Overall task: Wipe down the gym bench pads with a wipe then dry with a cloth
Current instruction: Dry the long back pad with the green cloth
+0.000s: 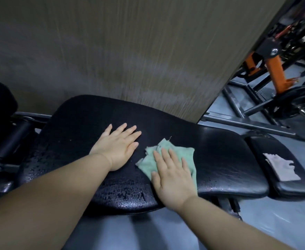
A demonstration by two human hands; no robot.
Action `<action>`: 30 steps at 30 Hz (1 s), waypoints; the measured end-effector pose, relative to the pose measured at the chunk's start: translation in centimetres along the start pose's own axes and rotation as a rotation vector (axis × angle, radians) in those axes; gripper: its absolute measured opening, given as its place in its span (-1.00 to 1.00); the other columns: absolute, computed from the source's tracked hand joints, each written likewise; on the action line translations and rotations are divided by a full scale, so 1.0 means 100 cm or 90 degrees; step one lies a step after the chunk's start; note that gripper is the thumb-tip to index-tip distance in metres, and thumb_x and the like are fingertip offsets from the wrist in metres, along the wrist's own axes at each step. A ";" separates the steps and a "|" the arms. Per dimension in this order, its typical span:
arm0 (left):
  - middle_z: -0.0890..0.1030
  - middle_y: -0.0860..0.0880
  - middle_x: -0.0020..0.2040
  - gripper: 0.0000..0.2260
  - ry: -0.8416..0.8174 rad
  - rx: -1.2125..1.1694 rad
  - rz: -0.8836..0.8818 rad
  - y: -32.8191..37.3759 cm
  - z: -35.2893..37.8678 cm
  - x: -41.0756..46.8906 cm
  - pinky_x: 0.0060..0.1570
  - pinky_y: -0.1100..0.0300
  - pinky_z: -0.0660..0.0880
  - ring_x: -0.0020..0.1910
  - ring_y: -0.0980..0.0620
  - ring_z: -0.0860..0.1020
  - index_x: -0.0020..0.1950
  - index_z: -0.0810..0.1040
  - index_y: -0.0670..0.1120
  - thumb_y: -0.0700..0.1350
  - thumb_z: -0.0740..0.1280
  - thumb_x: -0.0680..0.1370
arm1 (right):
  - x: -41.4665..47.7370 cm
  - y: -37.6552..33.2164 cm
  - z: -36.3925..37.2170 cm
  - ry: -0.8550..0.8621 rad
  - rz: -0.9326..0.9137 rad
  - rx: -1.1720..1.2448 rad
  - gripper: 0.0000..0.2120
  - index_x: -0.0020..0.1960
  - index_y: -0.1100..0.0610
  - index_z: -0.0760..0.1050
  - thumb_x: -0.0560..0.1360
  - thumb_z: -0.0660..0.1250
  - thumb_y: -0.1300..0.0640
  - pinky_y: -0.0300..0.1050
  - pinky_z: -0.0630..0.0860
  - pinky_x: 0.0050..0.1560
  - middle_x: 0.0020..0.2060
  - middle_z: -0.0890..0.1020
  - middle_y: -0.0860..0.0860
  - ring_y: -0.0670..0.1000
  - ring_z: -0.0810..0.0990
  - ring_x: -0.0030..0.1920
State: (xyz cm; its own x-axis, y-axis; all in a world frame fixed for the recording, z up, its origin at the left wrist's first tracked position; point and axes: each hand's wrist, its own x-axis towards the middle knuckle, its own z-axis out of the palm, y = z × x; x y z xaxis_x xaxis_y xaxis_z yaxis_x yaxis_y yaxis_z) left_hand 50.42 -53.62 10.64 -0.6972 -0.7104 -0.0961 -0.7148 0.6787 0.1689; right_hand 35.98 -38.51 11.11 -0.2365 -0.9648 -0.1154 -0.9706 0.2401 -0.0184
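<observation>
A long black bench pad (220,159) runs across the view, its near left part beaded with wet droplets. My left hand (120,147) rests flat on the pad, fingers straight and spread. My right hand (171,175) presses flat on a crumpled green cloth (184,152) lying on the pad just right of the left hand. A smaller black pad (292,188) adjoins at the right, and a pale pinkish wipe (281,166) lies flat on it.
A brown wood-grain wall panel (130,51) stands right behind the bench. Black roller pads and a metal frame (1,109) sit at the left. An orange and black weight machine (276,69) with a plate stands at the far right on the grey floor.
</observation>
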 end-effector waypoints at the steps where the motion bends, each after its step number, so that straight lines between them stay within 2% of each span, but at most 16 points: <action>1: -0.10 0.19 0.59 -0.54 0.002 -0.002 0.000 0.000 0.000 0.000 0.52 -0.05 -0.21 0.56 0.12 -0.18 0.59 -0.08 0.18 0.12 -0.20 0.67 | -0.014 -0.003 0.004 0.025 -0.003 -0.001 -0.40 0.51 0.01 0.21 0.51 -0.09 -0.15 0.10 0.04 0.48 0.49 0.27 0.02 0.09 0.21 0.50; 3: -0.09 0.18 0.59 -0.54 0.006 -0.010 0.002 0.000 -0.001 0.000 0.52 -0.05 -0.21 0.56 0.12 -0.18 0.59 -0.06 0.17 0.12 -0.20 0.67 | -0.034 -0.009 0.013 0.055 -0.010 -0.002 -0.47 0.43 0.03 0.35 0.51 0.06 -0.11 0.12 0.12 0.39 0.40 0.43 0.02 0.11 0.37 0.41; 6: -0.09 0.18 0.59 -0.54 0.006 -0.012 0.002 0.000 0.000 0.000 0.52 -0.05 -0.21 0.56 0.12 -0.18 0.59 -0.06 0.17 0.12 -0.20 0.67 | -0.044 -0.011 0.015 0.049 -0.014 0.000 -0.48 0.43 0.03 0.34 0.52 0.07 -0.10 0.14 0.10 0.33 0.40 0.42 0.02 0.11 0.37 0.42; 12: -0.09 0.18 0.59 -0.54 0.005 -0.021 0.004 -0.001 0.000 0.001 0.52 -0.06 -0.21 0.56 0.11 -0.18 0.59 -0.05 0.17 0.12 -0.20 0.66 | -0.022 0.000 0.013 0.043 -0.073 -0.024 -0.46 0.46 0.02 0.30 0.53 0.06 -0.13 0.13 0.06 0.37 0.43 0.39 0.02 0.10 0.32 0.45; 14: -0.10 0.18 0.59 -0.54 0.005 -0.023 0.006 -0.001 0.000 0.003 0.52 -0.06 -0.22 0.56 0.11 -0.18 0.59 -0.05 0.17 0.12 -0.21 0.66 | -0.011 0.002 0.008 0.034 -0.074 -0.014 -0.42 0.50 0.00 0.24 0.53 -0.01 -0.16 0.10 -0.01 0.47 0.47 0.31 0.01 0.09 0.23 0.49; 16: -0.10 0.18 0.59 -0.53 0.003 -0.026 0.009 -0.002 0.001 0.003 0.52 -0.06 -0.22 0.56 0.11 -0.19 0.59 -0.06 0.17 0.12 -0.22 0.66 | 0.003 0.003 0.001 0.014 -0.082 -0.004 -0.34 0.56 -0.05 0.05 0.49 -0.19 -0.21 0.07 -0.17 0.48 0.54 0.10 -0.04 0.03 -0.01 0.55; 18: -0.10 0.18 0.59 -0.53 0.004 -0.027 0.009 -0.003 0.002 0.003 0.52 -0.06 -0.23 0.56 0.11 -0.19 0.59 -0.06 0.17 0.12 -0.22 0.66 | 0.022 0.005 -0.006 -0.009 -0.071 0.001 -0.30 0.57 -0.08 -0.10 0.45 -0.31 -0.22 0.05 -0.23 0.48 0.56 -0.04 -0.07 -0.02 -0.16 0.55; 22: -0.10 0.18 0.59 -0.52 0.004 -0.020 0.006 -0.001 0.002 0.004 0.52 -0.06 -0.23 0.56 0.11 -0.19 0.59 -0.06 0.16 0.13 -0.23 0.65 | 0.074 0.015 -0.013 -0.007 -0.029 0.012 -0.44 0.57 -0.06 -0.11 0.61 -0.11 -0.14 0.12 -0.14 0.52 0.56 -0.04 -0.05 -0.02 -0.16 0.54; 30: -0.09 0.19 0.59 -0.50 0.009 -0.021 0.005 -0.004 0.005 0.006 0.52 -0.07 -0.21 0.56 0.11 -0.19 0.59 -0.04 0.15 0.14 -0.21 0.64 | 0.171 0.029 -0.018 0.007 0.024 0.001 -0.46 0.57 -0.02 -0.07 0.62 -0.10 -0.08 0.16 -0.07 0.50 0.56 -0.04 -0.05 0.02 -0.11 0.54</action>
State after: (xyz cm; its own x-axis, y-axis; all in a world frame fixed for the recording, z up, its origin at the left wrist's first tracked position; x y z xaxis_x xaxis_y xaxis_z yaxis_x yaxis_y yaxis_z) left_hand 50.26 -54.18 10.00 -0.7022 -0.7074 -0.0806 -0.7064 0.6783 0.2020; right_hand 29.06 -54.54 10.84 -0.2729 -0.9562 -0.1056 -0.9610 0.2761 -0.0161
